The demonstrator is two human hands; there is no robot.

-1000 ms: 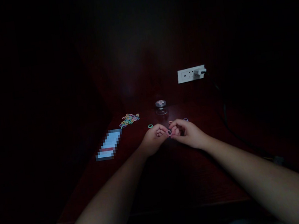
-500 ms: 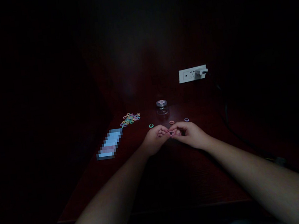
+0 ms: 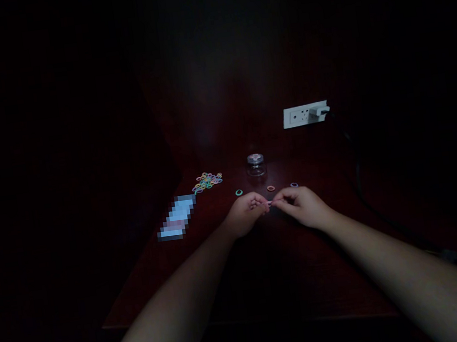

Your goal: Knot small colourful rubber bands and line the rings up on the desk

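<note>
In the dim light, my left hand (image 3: pixel 246 213) and my right hand (image 3: pixel 302 205) meet over the dark wooden table (image 3: pixel 241 270). Both are closed in a pinch on one small rubber band (image 3: pixel 270 203), which is stretched flat between their fingertips. Just beyond the hands lie three loose bands: a green one (image 3: pixel 238 192), an orange one (image 3: pixel 271 188) and a purple one (image 3: pixel 294 185). A pile of several coloured bands (image 3: pixel 207 181) lies farther back on the left.
A small glass jar (image 3: pixel 256 164) stands at the back of the table. A blurred light-blue flat object (image 3: pixel 176 217) lies at the left. On the wall sits a white socket with a plug (image 3: pixel 305 115), and its dark cable (image 3: pixel 365 186) runs down the right side.
The hands have drawn slightly apart, pulling the band from a small loop into a flat stretched line. The view has shifted a little, so everything sits somewhat to the right.
</note>
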